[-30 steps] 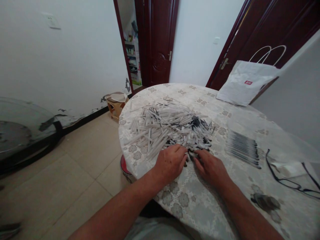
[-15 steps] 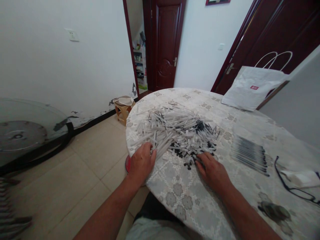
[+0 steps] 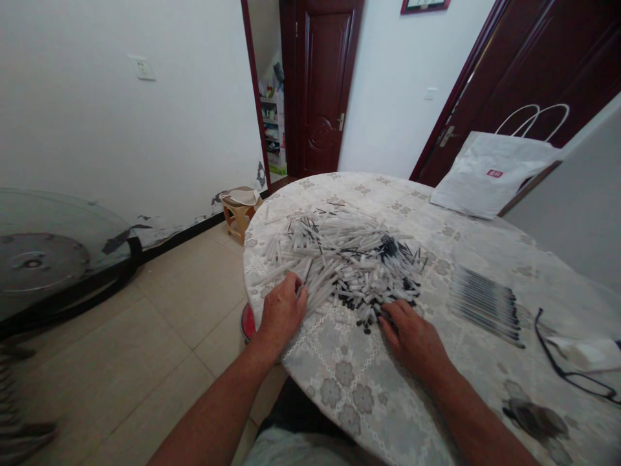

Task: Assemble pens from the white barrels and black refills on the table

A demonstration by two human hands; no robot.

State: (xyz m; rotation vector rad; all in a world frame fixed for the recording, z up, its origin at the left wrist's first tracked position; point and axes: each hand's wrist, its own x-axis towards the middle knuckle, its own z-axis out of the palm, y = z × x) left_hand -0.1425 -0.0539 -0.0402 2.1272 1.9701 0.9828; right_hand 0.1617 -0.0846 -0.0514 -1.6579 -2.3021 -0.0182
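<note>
My left hand (image 3: 285,305) is at the near left edge of a heap of translucent white tubes (image 3: 320,278). Its thumb and fingers are closed on a thin tube with a dark line along it, which points up and away. My right hand (image 3: 412,333) rests at the heap's near right side, among small black caps (image 3: 367,323) and short white pieces (image 3: 371,278). Its fingers are bent together at the caps; what they hold, if anything, is hidden. Thin black sticks (image 3: 391,247) lie across the heap's right part.
To the right, slender black-ended tubes (image 3: 485,304) lie in a neat row. Beyond them are black-framed glasses (image 3: 572,375), a white packet (image 3: 585,353) and a dark blurred object (image 3: 536,417). A white paper bag (image 3: 490,171) stands at the back of the patterned tablecloth (image 3: 349,401).
My left hand has shifted slightly right, and the thin tube in it has moved along. My right hand stays by the black caps. The camera view has tilted a little.
</note>
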